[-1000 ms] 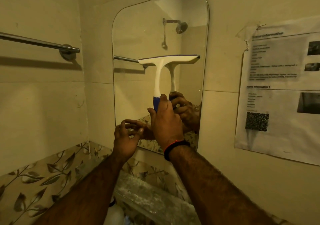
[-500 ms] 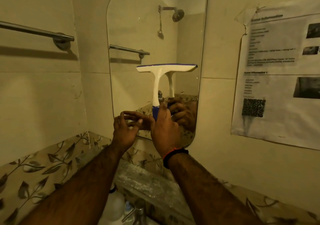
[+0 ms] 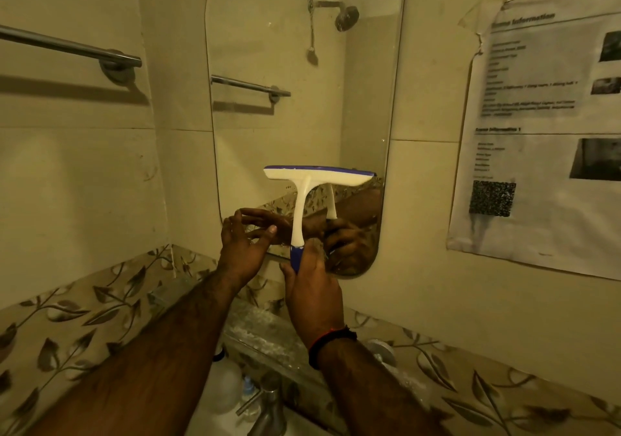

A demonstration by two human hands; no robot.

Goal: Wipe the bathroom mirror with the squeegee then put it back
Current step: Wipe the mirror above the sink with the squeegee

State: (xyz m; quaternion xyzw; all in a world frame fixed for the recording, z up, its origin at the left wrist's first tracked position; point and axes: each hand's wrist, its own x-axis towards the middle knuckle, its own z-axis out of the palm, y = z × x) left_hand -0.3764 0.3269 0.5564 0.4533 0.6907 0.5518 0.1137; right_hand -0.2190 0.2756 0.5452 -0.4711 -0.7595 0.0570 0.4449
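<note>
Against the lower part of the mirror (image 3: 302, 99), the squeegee (image 3: 317, 175) stands upright with its white crossbar level and its blue-edged blade at the glass. Gripping the blue end of its handle from below is the right hand (image 3: 314, 292), fingers and thumb curled round it, a dark and red band on that wrist. Just left of the handle, the left hand (image 3: 242, 249) is raised with its fingers spread and loosely bent; its fingertips (image 3: 270, 230) lie at the mirror's bottom-left corner, though whether they touch the glass cannot be told. It holds nothing. The 2 hands are close together but apart, with the white handle between them. Below them sits a tap (image 3: 268, 408), and a printed notice (image 3: 544, 133) is taped to the wall at right.
</note>
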